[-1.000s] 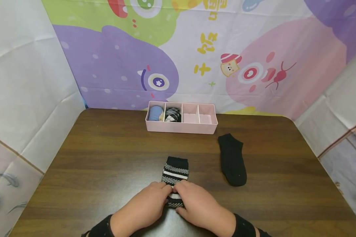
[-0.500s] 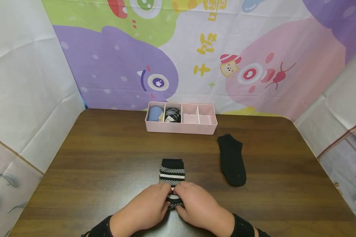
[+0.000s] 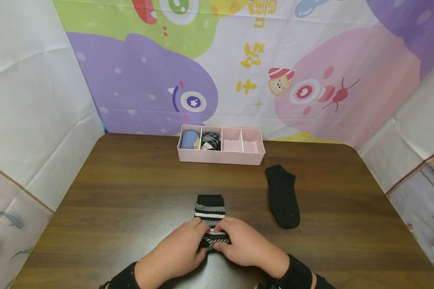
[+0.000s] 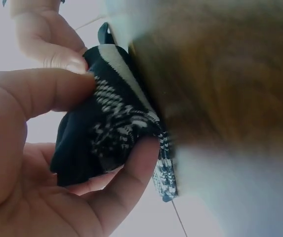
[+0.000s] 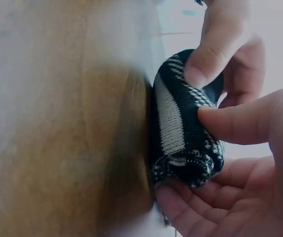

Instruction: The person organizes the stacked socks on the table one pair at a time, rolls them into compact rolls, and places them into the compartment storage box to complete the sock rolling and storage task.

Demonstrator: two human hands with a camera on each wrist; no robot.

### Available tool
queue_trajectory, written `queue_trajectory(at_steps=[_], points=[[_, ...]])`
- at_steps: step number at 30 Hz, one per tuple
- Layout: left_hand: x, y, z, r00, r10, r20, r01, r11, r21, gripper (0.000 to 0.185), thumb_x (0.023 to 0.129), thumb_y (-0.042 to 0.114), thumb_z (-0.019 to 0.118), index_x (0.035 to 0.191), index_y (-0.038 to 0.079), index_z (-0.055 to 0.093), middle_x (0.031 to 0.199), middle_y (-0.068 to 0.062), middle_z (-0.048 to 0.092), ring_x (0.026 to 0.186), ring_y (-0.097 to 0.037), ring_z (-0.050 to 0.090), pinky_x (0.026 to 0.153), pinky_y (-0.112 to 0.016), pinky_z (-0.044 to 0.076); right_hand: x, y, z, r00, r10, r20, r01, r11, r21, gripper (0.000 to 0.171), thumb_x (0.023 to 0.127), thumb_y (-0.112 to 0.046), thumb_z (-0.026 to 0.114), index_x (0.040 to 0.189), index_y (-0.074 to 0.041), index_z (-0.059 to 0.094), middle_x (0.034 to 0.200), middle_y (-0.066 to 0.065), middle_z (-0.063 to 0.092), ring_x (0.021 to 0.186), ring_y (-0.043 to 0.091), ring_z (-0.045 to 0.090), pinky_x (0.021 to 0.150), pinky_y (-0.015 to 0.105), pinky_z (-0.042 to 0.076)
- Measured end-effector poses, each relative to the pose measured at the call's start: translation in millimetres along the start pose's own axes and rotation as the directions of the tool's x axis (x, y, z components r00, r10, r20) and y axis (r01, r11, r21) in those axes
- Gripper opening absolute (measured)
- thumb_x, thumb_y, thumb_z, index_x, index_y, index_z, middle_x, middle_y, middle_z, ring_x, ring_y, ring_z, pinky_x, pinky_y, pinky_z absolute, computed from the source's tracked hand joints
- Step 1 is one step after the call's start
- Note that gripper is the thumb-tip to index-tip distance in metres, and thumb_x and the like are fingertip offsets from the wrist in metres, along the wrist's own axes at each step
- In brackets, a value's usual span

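Note:
A black sock with white stripes and patterned bands [image 3: 209, 210] lies lengthwise on the table in front of me, its near end rolled up. My left hand [image 3: 182, 247] holds the roll from the left, thumb and fingers curled about it. From the other side my right hand [image 3: 244, 243] grips the same roll. The right wrist view shows the coiled end of the rolled sock [image 5: 183, 133] between the right thumb and fingers. In the left wrist view, the left thumb and fingers pinch the rolled part [image 4: 116, 108]. The far end lies flat.
A plain black sock [image 3: 283, 196] lies flat to the right. At the back of the wooden table [image 3: 130, 176] stands a pink divided box [image 3: 220, 156]. Its two left compartments hold a blue roll [image 3: 190, 139] and a black-and-grey checked roll [image 3: 211, 141]. A cartoon-print cloth [image 3: 238, 108] hangs behind.
The striped sock has shifted slightly left and toward me, then stayed about there. The right hand has risen a little in the head view, and more of the rolled near end shows.

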State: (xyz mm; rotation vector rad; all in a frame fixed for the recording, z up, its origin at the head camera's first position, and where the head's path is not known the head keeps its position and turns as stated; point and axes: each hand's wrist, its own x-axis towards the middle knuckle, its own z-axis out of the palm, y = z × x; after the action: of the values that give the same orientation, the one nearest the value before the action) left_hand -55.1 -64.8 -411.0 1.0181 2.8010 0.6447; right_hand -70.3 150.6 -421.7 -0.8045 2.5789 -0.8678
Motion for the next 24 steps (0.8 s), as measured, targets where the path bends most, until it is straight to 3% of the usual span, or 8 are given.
queue_trajectory(at_steps=[4,12,19,24], points=[[-1.1,0.5,1.8,0.999,-0.004,-0.033,0.004,1.000,-0.002,0.024,0.086,0.012,0.076,0.102,0.007,0.059,0.094,0.000,0.055,0.081,-0.015,0.057,0.074,-0.038,0.052,1,2,0,1.000,0.010,0.010,-0.010,1.000,0.026,0.014,0.096,-0.025,0.073,0.105,-0.018,0.066,0.110,-0.007,0.061,0.100,0.007,0.057,0.090,0.033,0.050],[-1.2,-2.8,0.4,0.999,-0.001,-0.034,0.003,0.999,0.041,0.020,0.088,0.013,0.078,0.101,0.007,0.064,0.095,0.000,0.056,0.081,-0.016,0.059,0.073,-0.038,0.052,-3,-8,2,1.000,-0.011,-0.001,0.011,0.990,-0.138,0.030,0.097,-0.027,0.073,0.123,-0.013,0.066,0.123,-0.002,0.063,0.117,0.013,0.058,0.100,0.037,0.049],[0.1,-6.3,-0.5,0.999,0.016,-0.036,-0.014,0.998,0.059,0.014,0.093,0.010,0.073,0.104,0.005,0.066,0.098,-0.002,0.060,0.085,-0.022,0.065,0.076,-0.041,0.054,-6,-15,4,0.994,-0.105,-0.011,0.094,0.929,-0.358,0.051,0.087,-0.023,0.083,0.132,-0.012,0.062,0.128,0.001,0.061,0.118,0.018,0.058,0.099,0.037,0.050],[-0.6,-6.9,0.0,0.997,0.044,-0.060,-0.039,0.996,0.077,0.011,0.094,0.009,0.071,0.103,0.006,0.066,0.099,-0.003,0.063,0.089,-0.022,0.066,0.080,-0.041,0.054,-5,-14,8,0.990,-0.133,-0.035,0.107,0.906,-0.410,0.046,0.087,-0.021,0.083,0.129,-0.012,0.065,0.125,0.001,0.063,0.116,0.019,0.059,0.097,0.041,0.051]])
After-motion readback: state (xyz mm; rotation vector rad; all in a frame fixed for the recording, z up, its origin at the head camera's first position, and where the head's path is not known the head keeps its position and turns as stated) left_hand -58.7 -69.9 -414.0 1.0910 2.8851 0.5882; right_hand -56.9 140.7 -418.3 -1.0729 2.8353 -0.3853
